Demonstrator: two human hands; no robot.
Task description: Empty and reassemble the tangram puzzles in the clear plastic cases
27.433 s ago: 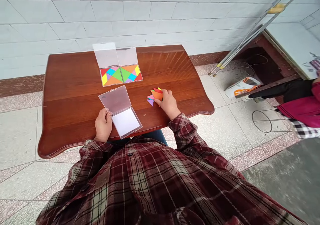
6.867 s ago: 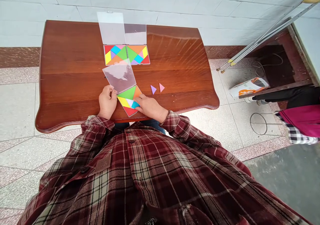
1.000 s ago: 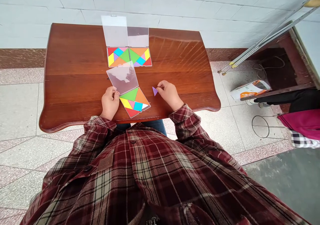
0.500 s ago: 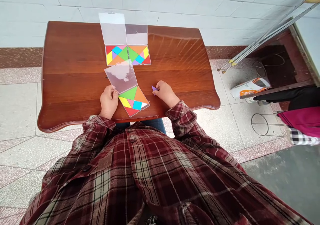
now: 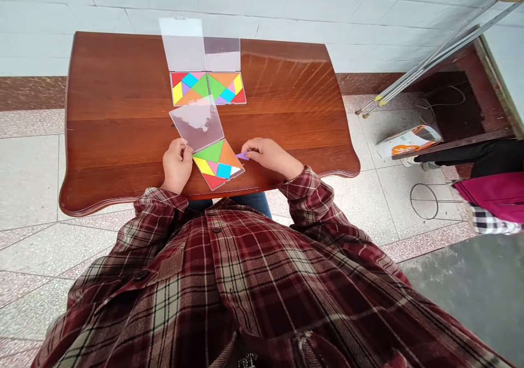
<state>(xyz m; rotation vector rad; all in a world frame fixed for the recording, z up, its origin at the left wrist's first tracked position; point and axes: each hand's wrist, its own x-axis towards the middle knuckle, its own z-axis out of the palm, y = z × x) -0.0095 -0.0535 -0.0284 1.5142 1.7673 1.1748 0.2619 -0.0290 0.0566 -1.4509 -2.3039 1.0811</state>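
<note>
My right hand (image 5: 268,158) is shut on a small purple plastic triangle (image 5: 242,155), which sticks out from its fingertips to the left, right beside the lower right edge of a tangram set (image 5: 216,165). That set of coloured pieces lies in an open clear plastic case, with a small white patch of the case floor showing at its right corner. My left hand (image 5: 177,166) grips the case where its clear lid (image 5: 196,123) joins the base. Farther back, a second open case holds two filled tangram squares (image 5: 208,88).
Everything lies on a polished wooden table (image 5: 123,100) with a curved edge. At the right stand metal poles (image 5: 421,65) and a printed carton (image 5: 409,141) on the tiled floor. Part of a person in a magenta top (image 5: 495,190) shows at the far right.
My right hand has moved left and picked the purple triangle up from the table, carrying it to the case's edge. My left hand and the case have hardly moved.
</note>
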